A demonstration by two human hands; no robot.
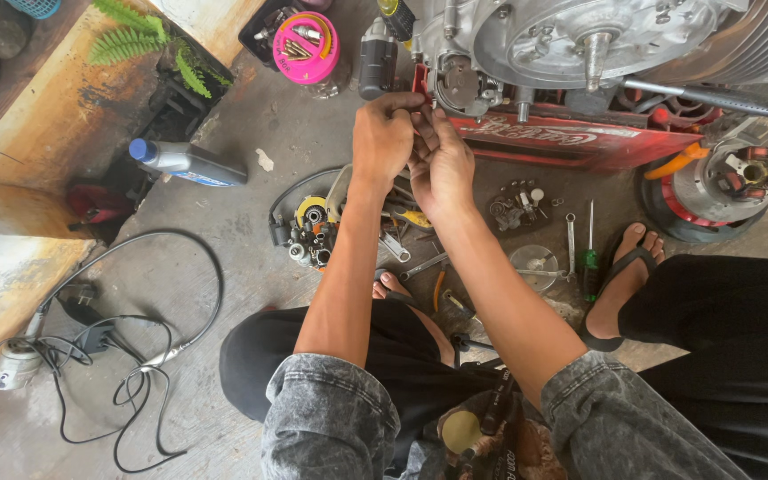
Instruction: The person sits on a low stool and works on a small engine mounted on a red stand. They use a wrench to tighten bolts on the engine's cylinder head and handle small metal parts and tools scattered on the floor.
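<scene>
Engine (571, 40) at twelve o'clock looks heavy, rigid, oily; both hands (386, 138) (442, 164) pinch something small, hidden, at its lower-left corner.

Soft, even daylight fills the scene, bright without harsh sun, so the left hand (387, 138) and right hand (442, 164) cast only faint, diffuse shadows on the concrete floor (224, 258) below them. Just above the hands the engine's metal casing (535, 36) shows mild glare. Focus is sharp around the hands, while the wide lens bends and stretches the frame edges far from them, and the denim sleeves (331, 427) nearest the camera look slightly soft.
</scene>
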